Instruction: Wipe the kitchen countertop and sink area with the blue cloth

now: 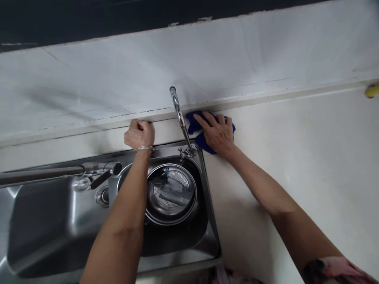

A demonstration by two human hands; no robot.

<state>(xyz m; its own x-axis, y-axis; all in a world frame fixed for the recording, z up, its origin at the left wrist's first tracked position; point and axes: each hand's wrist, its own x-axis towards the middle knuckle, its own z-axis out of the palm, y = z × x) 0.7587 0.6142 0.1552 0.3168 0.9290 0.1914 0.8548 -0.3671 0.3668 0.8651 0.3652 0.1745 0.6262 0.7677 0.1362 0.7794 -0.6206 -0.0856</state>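
Blue microfiber cloth (204, 144) lies bunched on a cream countertop (275, 177) just right of the faucet in this head-camera view. We see the right hand (217, 134) open on top of it, fingers (207, 121) spread, apparently to press the cloth against the counter where it meets the wall. The left hand (139, 134), closed in a fist, a metal bracelet (145, 148) at its wrist, rests on the ledge behind the stainless steel sink (209, 213), likely propping the person's lean across the basin. Between the hands stands a gooseneck faucet (180, 118), while a perforated strainer (173, 193) sits in a round steel bowl below.
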